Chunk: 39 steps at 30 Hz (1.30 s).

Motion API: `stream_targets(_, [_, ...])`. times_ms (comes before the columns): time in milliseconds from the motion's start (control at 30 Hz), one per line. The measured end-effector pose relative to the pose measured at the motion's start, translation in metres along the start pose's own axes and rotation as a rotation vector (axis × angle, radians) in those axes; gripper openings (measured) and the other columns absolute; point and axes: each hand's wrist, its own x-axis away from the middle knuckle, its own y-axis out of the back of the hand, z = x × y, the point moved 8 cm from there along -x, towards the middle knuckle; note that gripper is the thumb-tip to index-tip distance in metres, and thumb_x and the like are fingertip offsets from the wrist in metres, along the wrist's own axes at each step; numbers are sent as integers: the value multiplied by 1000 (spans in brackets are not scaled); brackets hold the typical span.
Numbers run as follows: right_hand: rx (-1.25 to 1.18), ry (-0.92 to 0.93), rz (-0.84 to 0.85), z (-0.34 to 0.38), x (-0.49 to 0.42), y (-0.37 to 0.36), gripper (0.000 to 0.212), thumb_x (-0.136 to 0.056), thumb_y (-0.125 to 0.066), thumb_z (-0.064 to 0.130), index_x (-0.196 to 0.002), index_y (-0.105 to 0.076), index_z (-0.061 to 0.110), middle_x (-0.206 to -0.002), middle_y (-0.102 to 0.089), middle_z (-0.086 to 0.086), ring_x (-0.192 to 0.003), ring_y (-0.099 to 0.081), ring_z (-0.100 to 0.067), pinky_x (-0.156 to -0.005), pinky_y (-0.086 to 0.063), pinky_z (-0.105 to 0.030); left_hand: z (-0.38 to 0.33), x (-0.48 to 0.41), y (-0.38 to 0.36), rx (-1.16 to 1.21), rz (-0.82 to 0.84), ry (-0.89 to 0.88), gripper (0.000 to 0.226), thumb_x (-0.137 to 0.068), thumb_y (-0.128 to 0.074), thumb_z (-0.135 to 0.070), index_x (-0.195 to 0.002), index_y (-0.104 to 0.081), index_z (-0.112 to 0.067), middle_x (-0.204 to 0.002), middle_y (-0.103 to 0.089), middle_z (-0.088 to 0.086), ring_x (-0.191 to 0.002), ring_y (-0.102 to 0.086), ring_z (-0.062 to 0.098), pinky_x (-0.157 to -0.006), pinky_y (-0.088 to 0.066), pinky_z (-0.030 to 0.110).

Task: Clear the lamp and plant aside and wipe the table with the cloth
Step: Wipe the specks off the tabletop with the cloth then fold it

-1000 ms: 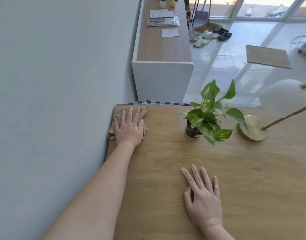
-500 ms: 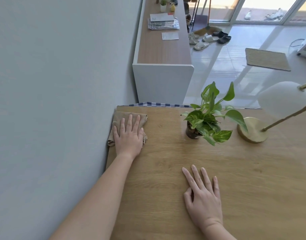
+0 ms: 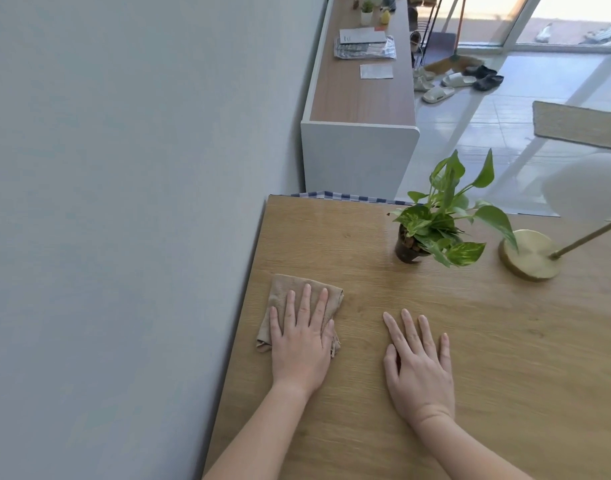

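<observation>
A folded tan cloth (image 3: pixel 282 292) lies on the wooden table (image 3: pixel 504 358) near its left edge. My left hand (image 3: pixel 302 344) presses flat on the cloth with straight, spread fingers. Beside it, my right hand (image 3: pixel 418 370) rests flat on the bare wood. A small leafy plant (image 3: pixel 442 223) in a dark pot stands at the far right part of the table. Right of the plant is the lamp's round brass base (image 3: pixel 530 256), with a slanted brass rod and a white globe shade (image 3: pixel 588 188) cut off by the frame edge.
A grey wall (image 3: pixel 124 202) runs along the table's left edge. Beyond the far edge stands a long white cabinet (image 3: pixel 357 157) with papers and small items on top. Slippers (image 3: pixel 439 93), a mat (image 3: pixel 577 124) and a tiled floor lie further back right.
My left hand has drawn the cloth from the table's far left corner toward me along the left edge. My right hand, the plant and the lamp stayed in place.
</observation>
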Motion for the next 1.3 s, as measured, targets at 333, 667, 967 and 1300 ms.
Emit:
stream_targets(333, [48, 21, -40, -1, 0, -5, 63, -104, -33, 44, -167, -27, 45, -173, -26, 9, -164, -17, -21, -133, -10, -56, -7, -33, 3, 8, 22, 67, 64, -109, 3, -62, -167, 24, -45, -179, 21, -11, -167, 15, 23, -133, 10, 58])
stream_targets(667, [43, 17, -70, -4, 0, -6, 64, -104, -37, 42, -167, -27, 46, -173, -28, 12, -164, -20, -20, -132, -13, -54, -17, -152, 16, -26, 75, 133, 63, -113, -6, -57, -169, 17, -43, -181, 17, -8, -168, 15, 26, -133, 11, 60])
stream_targets(967, [56, 17, -83, -5, -2, -6, 65, -103, -42, 40, -167, -29, 46, -173, -28, 12, -164, -20, -20, -131, -13, -54, -20, -230, 28, -19, 97, 140, 62, -115, -11, -54, -171, 10, -42, -182, 13, -7, -169, 13, 27, -132, 11, 61])
stream_targets(1300, [66, 15, -76, -6, -2, -8, 66, -104, -41, 40, -167, -25, 47, -174, -27, 12, -165, -16, -19, -132, -15, -55, -18, -237, 30, -19, 94, 114, 61, -115, -10, -54, -171, 8, -44, -182, 12, -8, -169, 13, 25, -133, 12, 59])
